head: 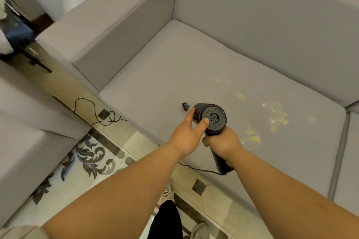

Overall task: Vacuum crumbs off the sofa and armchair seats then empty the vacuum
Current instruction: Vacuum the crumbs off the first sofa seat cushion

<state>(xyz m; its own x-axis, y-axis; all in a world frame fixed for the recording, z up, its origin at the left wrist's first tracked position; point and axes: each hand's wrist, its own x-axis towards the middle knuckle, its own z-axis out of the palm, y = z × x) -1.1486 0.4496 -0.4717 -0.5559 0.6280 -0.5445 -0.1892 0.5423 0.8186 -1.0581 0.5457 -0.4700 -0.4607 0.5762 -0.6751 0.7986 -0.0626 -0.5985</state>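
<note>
A black handheld vacuum [213, 117] hovers over the grey sofa seat [174, 68], its round vented back facing me and its small nozzle [185, 106] pointing left. My right hand [223, 142] is wrapped around the handle. My left hand [187, 134] rests on the vacuum's body, thumb on the vented cap, fingers along the side. Yellowish crumbs [277, 115] lie scattered on the right part of the seat cushion, to the right of the vacuum.
A black cord [101, 114] loops over the patterned tile floor [93, 161] beside the sofa's left arm [93, 31]. A grey armchair [23, 141] stands at the left. A dark table leg [37, 62] shows at the far left. My feet are below.
</note>
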